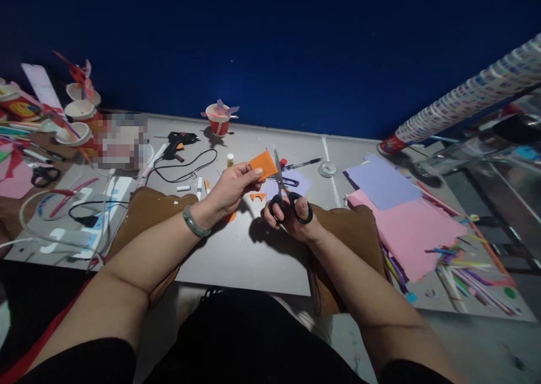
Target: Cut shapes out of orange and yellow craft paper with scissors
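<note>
My left hand (233, 188) pinches a small piece of orange paper (264, 164) between thumb and fingers above the table. My right hand (291, 217) has its fingers through the black handles of a pair of scissors (279, 178). The blades point up and lie at the right edge of the orange paper; whether they touch it I cannot tell. Below them a cut orange scrap (257, 197) lies on the table. Beyond the scissors are a black utility knife (289, 181), a black pen (310, 163) and a roll of clear tape (327, 169).
A glue gun (181, 141) with its black cord lies back left, near a decorated paper cup (218, 119). Purple paper (382, 181) and pink paper (416, 232) are stacked at the right. A long stack of cups (465, 93) leans behind them. Brown cushions (350, 232) lie under my forearms.
</note>
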A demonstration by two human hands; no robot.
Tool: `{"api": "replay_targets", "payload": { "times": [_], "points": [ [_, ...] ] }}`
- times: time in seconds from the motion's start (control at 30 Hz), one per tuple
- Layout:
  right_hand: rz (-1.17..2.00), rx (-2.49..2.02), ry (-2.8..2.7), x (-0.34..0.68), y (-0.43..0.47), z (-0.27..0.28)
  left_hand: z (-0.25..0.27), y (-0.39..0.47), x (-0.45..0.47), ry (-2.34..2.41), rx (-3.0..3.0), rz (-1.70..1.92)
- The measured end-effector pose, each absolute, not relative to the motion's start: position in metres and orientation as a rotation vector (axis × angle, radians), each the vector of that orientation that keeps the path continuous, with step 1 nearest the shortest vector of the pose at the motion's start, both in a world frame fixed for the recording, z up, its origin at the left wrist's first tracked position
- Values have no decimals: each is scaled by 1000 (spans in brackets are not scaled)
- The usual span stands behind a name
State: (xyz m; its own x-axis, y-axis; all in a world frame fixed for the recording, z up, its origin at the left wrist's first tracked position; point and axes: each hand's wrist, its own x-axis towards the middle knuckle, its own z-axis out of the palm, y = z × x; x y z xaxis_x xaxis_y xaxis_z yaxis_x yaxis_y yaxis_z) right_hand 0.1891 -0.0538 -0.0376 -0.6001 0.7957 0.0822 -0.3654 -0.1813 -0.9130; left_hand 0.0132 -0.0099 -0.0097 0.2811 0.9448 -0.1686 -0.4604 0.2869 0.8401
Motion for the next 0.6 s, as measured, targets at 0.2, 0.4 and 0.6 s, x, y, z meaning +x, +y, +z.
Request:
{"api": "replay_targets", "payload": {
  "times": [0.2,0.4,0.6],
  "points": [
    [1849,-579,-1265,188,-53,-34,-11,-8,13,775,769,1074],
    [1864,-582,-1239,188,-52,-33,-13,-8,12,765,761,1085],
    [1839,-634,-1212,188,-52,-30,-15,-7,12,779,755,1097]
  ]
}}
